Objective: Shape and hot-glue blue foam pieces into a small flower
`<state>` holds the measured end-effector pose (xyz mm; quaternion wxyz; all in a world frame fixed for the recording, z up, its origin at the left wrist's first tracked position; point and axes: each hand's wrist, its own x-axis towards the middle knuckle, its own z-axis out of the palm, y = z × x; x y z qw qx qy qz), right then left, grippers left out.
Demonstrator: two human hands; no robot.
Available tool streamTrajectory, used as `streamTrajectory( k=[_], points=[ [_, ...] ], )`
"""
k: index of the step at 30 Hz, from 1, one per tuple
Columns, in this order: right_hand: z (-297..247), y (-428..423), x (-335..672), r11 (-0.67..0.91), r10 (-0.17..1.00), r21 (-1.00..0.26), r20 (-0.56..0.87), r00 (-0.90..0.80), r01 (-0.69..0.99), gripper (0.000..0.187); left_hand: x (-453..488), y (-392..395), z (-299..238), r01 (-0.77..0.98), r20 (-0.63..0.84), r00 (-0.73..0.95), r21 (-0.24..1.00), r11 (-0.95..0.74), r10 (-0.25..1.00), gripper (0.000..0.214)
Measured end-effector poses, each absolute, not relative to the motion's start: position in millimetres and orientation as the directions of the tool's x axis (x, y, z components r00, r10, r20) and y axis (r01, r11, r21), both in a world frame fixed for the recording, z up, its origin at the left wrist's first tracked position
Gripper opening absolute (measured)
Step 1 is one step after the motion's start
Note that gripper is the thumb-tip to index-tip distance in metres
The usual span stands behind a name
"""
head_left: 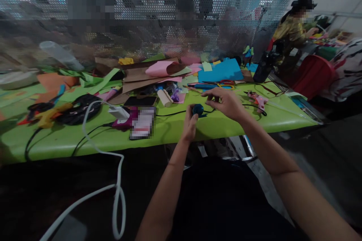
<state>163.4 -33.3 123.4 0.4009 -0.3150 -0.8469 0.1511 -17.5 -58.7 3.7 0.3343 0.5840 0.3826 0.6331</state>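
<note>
A blue coil [198,110] is gripped in the closed left hand [190,124], above the table [215,126] edge. The right hand [226,102] is held half curled just right of it; whether its tail is pinched cannot be told. Scissors [223,84] are seen beyond.

At the centre of the frame the left hand [190,123] closes around a small blue roll [198,110], its fingers covering the lower half, and whether the right hand [226,102] beside it pinches anything is too small to tell. Left of centre a pixelated patch [143,122] blots out a flat card on the green table [175,130], and figures behind the perforated screen [141,15] along the top are blurred. The white cable [121,163] and both forearms run off the bottom edge.
</note>
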Motion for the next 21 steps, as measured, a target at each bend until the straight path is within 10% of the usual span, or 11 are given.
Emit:
streamTrajectory(
  k=[8, 21],
  points=[
    [90.3, -61.2, 160.7, 0.571, 0.820, -0.775, 0.526, -0.225, 0.270, 0.017, -19.3, -52.4, -10.1, -0.082, 0.446, -0.175, 0.882, -0.464, 0.878, 0.061],
    [80.2, -66.9, 145.7, 0.581, 0.813, -0.784, 0.551, -0.188, 0.217, 0.008, -23.2, -45.7, -21.6, -0.108, 0.455, -0.171, 0.873, -0.476, 0.874, 0.058]
  ],
)
